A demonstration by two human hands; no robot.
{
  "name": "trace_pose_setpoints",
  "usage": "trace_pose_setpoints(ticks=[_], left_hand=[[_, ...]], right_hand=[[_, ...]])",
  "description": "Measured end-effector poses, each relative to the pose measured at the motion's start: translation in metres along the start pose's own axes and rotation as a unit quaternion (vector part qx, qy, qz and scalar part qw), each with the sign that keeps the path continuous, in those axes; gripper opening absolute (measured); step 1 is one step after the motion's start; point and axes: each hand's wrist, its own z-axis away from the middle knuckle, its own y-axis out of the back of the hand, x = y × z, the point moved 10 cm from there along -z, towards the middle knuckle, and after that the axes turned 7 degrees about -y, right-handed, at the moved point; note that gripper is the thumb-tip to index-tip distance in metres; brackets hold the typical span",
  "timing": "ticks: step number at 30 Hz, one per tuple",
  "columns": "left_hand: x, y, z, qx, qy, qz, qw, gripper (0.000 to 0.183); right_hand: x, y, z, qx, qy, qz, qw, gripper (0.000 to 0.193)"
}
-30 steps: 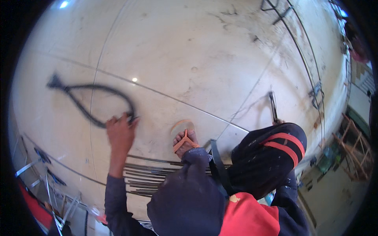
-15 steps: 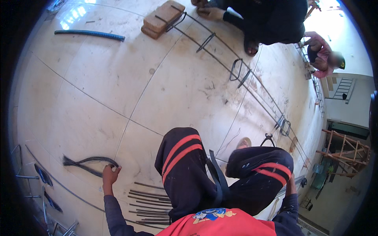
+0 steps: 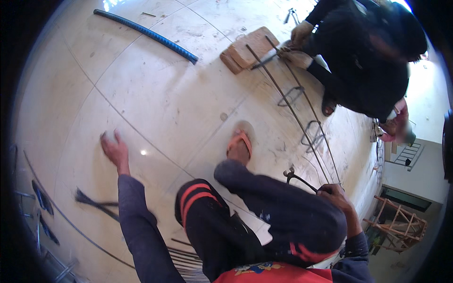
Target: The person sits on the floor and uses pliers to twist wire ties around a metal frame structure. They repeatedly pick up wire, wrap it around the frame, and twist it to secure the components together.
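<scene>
Beside the right knee, dark, slim-handled pincers with a small hooked head; on the pale floor, dark wire, bristly at one end and partly hidden behind the left sleeve. Clasping the pincers with the right hand; stretching the left hand forward, slightly blurred and spread-fingered, over the floor beyond the wire.

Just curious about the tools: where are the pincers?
In the head view, right of centre: the pincers are in the person's right hand, pictured just above a dark trouser leg.
</scene>
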Motion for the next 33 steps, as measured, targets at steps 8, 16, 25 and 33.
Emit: trace_pose_setpoints(ticks=[8,16,25,33], left_hand=[[-0.014,0.015,-0.012,-0.032,0.038,-0.135,0.990,0.046],[-0.017,0.012,-0.006,-0.048,0.072,-0.095,0.992,0.045],[-0.003,0.022,-0.010,-0.024,0.030,-0.132,0.991,0.044],[0.006,0.012,-0.034,-0.031,0.031,-0.112,0.993,0.045]], right_hand=[[-0.173,0.001,-0.074,-0.136,0.025,0.106,0.985,0.027],[-0.345,0.012,-0.069,-0.174,0.144,0.239,0.944,0.026],[-0.393,-0.001,-0.101,-0.185,0.223,0.278,0.916,0.026],[-0.363,0.038,-0.120,-0.183,0.233,0.199,0.934,0.026]])
